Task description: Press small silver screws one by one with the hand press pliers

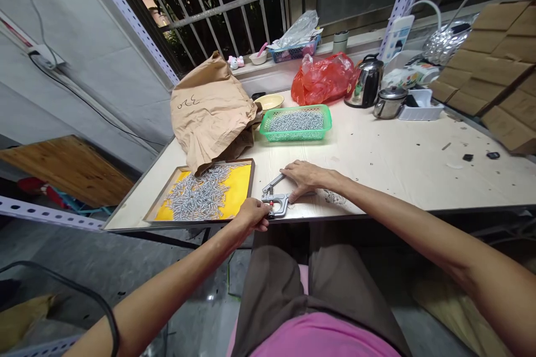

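Note:
A small grey metal hand-lever press [280,205], with a spring and a red part at its jaw, lies at the table's front edge. My right hand [307,177] grips it, fingertips on the raised lever and thumb by the frame. My left hand [253,213] is closed in a pinch at the jaw; whatever sits between its fingertips is too small to make out. Left of that hand, a shallow tray [238,192] with a yellow lining bears a pile of small silvery metal pins [196,195]. Farther back, a green plastic basket [295,135] holds more small silvery parts.
A crumpled brown paper bag [209,111] overlaps the tray's back edge. Behind the basket are a cream bowl [270,101] and a red plastic bag [322,79]. A kettle [365,81], a steel pot [389,103] and cardboard [489,72] stand right. Small black bits [468,157] lie there.

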The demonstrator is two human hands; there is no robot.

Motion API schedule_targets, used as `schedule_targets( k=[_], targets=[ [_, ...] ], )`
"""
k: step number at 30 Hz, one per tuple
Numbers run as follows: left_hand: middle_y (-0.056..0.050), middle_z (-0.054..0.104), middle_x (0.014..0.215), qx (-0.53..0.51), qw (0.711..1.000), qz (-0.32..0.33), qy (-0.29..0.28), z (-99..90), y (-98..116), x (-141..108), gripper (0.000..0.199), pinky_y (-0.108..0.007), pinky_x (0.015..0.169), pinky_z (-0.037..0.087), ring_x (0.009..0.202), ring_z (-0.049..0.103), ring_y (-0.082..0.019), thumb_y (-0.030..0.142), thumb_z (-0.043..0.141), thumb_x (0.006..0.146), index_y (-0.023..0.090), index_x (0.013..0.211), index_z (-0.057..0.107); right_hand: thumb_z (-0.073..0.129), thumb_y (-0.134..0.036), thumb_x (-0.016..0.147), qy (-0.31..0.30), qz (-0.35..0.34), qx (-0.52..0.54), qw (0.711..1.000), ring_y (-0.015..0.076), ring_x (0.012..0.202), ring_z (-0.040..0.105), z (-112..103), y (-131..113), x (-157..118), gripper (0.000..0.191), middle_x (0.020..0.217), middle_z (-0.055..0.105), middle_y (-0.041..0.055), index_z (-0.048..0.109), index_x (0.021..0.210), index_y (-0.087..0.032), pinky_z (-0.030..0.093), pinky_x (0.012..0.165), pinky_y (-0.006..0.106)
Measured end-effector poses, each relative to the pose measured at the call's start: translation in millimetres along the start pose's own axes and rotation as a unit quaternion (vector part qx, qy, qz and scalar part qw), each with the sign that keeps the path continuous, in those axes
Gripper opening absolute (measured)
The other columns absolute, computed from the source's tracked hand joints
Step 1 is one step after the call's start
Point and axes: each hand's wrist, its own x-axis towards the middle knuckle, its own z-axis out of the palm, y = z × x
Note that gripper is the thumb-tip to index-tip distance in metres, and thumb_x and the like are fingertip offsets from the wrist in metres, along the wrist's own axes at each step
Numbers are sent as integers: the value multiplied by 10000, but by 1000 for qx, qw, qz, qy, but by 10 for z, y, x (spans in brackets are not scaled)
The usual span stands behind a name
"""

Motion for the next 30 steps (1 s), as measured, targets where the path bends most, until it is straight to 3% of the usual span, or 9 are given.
schedule_targets(
  k=[7, 18, 24, 25, 27, 30],
  targets=[
    [51, 489, 389, -19, 1000, 9, 11, 11, -12, -24, 156, -191, 432, 457, 326, 457, -74, 241, 528, 867, 96, 847, 582, 657, -621, 682, -13, 4, -35, 999, 316, 1101, 480, -60, -117, -100, 874, 1222, 547, 172, 399, 1353, -125, 352, 916, 412],
    [25, 509, 427, -44, 999, 22, 12, 36, -47, 20, 245, -208, 423, 476, 366, 500, -87, 294, 551, 851, 129, 675, 511, 690, -444, 748, 19, -1, -35, 999, 261, 977, 529, -49, -200, -166, 498, 1061, 612, 118, 567, 1126, -145, 391, 814, 339],
    [9, 535, 494, -22, 999, 36, 5, 44, -109, -46, 234, -248, 485, 506, 425, 545, -113, 325, 492, 875, 123, 767, 542, 684, -401, 766, 26, 17, -17, 999, 255, 992, 515, -19, -242, -219, 530, 1069, 598, 112, 516, 1203, -154, 413, 749, 315],
    [-5, 555, 535, 10, 998, 59, 20, 54, -138, -69, 238, -264, 512, 514, 465, 568, -128, 333, 482, 878, 117, 815, 558, 683, -399, 767, 26, 22, -15, 999, 257, 1005, 508, -17, -249, -228, 562, 1077, 593, 115, 493, 1234, -150, 418, 747, 315],
    [-55, 611, 715, 96, 977, 165, 92, 84, -194, -108, 243, -304, 615, 532, 621, 623, -164, 327, 479, 877, 112, 935, 579, 683, -397, 767, 22, 35, -17, 999, 261, 1019, 499, -17, -256, -233, 594, 1086, 580, 123, 471, 1256, -136, 426, 756, 320],
    [-108, 577, 1052, 211, 886, 357, 208, 155, -207, -98, 286, -362, 820, 501, 937, 600, -212, 252, 481, 867, 142, 1123, 544, 689, -410, 753, 8, 49, -25, 998, 259, 1008, 496, -28, -260, -203, 568, 1079, 564, 131, 496, 1208, -130, 435, 776, 327]
  ],
)
